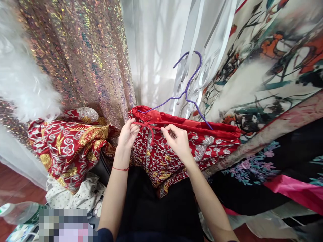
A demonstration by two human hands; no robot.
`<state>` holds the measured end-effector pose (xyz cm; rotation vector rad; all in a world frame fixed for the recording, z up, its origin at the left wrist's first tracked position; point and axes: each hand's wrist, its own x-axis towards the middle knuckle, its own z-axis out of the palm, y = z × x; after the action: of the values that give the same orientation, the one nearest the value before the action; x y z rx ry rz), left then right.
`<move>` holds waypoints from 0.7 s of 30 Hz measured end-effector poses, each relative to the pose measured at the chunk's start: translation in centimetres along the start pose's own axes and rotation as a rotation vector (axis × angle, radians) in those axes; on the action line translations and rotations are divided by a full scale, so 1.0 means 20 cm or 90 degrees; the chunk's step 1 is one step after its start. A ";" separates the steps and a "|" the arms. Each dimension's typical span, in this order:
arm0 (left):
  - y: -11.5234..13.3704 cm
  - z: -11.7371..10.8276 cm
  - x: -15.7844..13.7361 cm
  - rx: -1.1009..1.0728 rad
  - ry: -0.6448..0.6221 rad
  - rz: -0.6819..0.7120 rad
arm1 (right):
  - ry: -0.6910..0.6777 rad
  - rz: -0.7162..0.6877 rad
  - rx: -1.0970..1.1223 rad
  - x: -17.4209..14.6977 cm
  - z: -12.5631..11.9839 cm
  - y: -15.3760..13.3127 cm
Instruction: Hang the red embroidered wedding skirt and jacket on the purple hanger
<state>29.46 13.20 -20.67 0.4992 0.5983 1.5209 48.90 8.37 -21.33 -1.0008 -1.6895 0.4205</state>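
Note:
A red skirt-like garment (174, 154) with silver and gold embroidery lies across my lap, its red satin waistband (219, 131) uppermost. Inside the waistband sits a purple wire hanger (186, 90), hook pointing up. Thin red ties (148, 125) form a knot or bow at the left of the waistband. My left hand (129, 132) pinches one tie end between thumb and fingers. My right hand (175, 137) is closed on the other end, pulled out to the right; curled fingers hide part of it.
Another red embroidered garment (68, 144) is heaped at left, above a dotted white cloth (75, 195). A sequined fabric (83, 57) hangs behind. Patterned clothes (267, 67) hang at right, above black floral fabric (252, 164). A plastic bottle (22, 212) lies lower left.

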 end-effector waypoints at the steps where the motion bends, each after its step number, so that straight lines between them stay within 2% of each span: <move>1: 0.00 0.01 0.01 -0.023 0.009 -0.012 | 0.004 0.000 -0.001 0.00 0.00 0.00; 5: -0.01 0.02 0.04 -0.073 0.047 -0.034 | 0.013 -0.005 -0.009 0.00 -0.01 0.01; 9: -0.05 0.00 0.06 -0.024 0.059 0.001 | 0.000 -0.006 -0.021 -0.01 0.00 0.04; 12: -0.08 -0.04 0.07 0.107 0.050 0.150 | -0.005 -0.020 -0.040 -0.03 -0.03 0.03; 15: -0.08 -0.08 0.07 0.294 0.067 0.321 | 0.005 -0.056 -0.057 -0.07 -0.12 0.00; 17: -0.05 -0.09 0.07 0.451 0.086 0.470 | 0.068 -0.110 -0.127 -0.09 -0.23 -0.03; 19: -0.01 -0.07 0.07 0.649 0.076 0.618 | 0.169 -0.166 -0.273 -0.12 -0.37 -0.05; 21: 0.04 -0.05 0.09 0.825 0.039 0.684 | 0.236 -0.175 -0.438 -0.14 -0.53 -0.04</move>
<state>28.13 14.93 -21.09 2.0022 1.5044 1.9488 58.40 3.47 -18.68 -1.2112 -1.6152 -0.5394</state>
